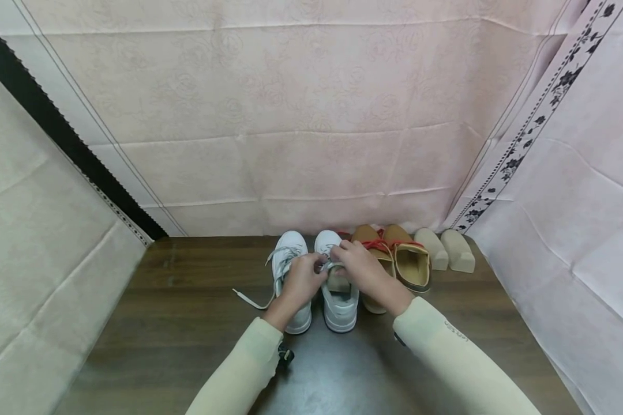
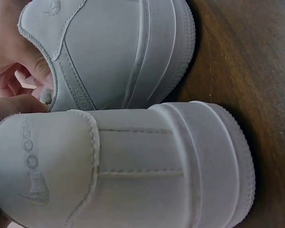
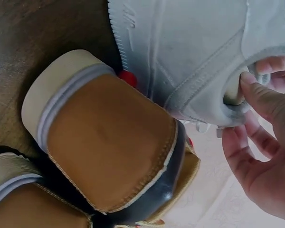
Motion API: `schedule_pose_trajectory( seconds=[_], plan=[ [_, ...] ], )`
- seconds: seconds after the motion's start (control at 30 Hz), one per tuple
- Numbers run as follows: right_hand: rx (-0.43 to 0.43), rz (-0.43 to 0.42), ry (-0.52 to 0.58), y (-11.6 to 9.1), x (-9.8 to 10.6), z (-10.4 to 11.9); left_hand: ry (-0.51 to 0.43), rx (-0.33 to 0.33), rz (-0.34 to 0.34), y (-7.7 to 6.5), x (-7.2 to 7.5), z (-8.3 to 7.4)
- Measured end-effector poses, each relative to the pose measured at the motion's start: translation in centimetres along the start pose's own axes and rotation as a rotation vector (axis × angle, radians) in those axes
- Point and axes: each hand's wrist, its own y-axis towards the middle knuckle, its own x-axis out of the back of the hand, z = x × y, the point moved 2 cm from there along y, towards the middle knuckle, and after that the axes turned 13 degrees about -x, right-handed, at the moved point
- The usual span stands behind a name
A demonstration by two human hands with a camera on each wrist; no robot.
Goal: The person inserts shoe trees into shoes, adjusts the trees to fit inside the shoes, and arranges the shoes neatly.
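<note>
Two white sneakers stand side by side, toes toward the back cloth. Both hands are at the lacing of the right-hand sneaker [image 1: 341, 314]. My left hand [image 1: 305, 278] pinches its shoelace [image 1: 334, 266] from the left, fingers curled over the tongue. From the other side my right hand [image 1: 362, 266] pinches the same lace; thumb and fingers [image 3: 257, 92] meet at the shoe's opening in the right wrist view. Inside that opening sits a beige insert [image 3: 234, 89]. The left-hand sneaker [image 1: 299, 320] has a loose lace [image 1: 251, 301] trailing onto the wooden surface. My fingers hide much of the knot area.
Close by on the right are tan shoes [image 1: 413, 264] with red laces [image 1: 378, 244], one partly behind my right forearm. Beyond them stand two cream, foot-shaped blocks [image 1: 459, 251]. Pale cloth [image 1: 311, 115] hangs behind and along both sides of the brown wooden surface [image 1: 187, 323].
</note>
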Motion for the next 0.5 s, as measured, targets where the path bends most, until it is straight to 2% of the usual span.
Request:
schedule_pose_trajectory(
  seconds=[0.3,0.5],
  plan=[
    [-0.008,-0.093,-0.059,0.1,-1.3,-0.5,0.02,-0.014,-0.01,0.1,0.1,0.2],
    [-0.055,-0.113,-0.061,-0.1,-1.8,-0.9,-0.017,0.011,0.009,0.2,-0.1,0.0]
  ],
)
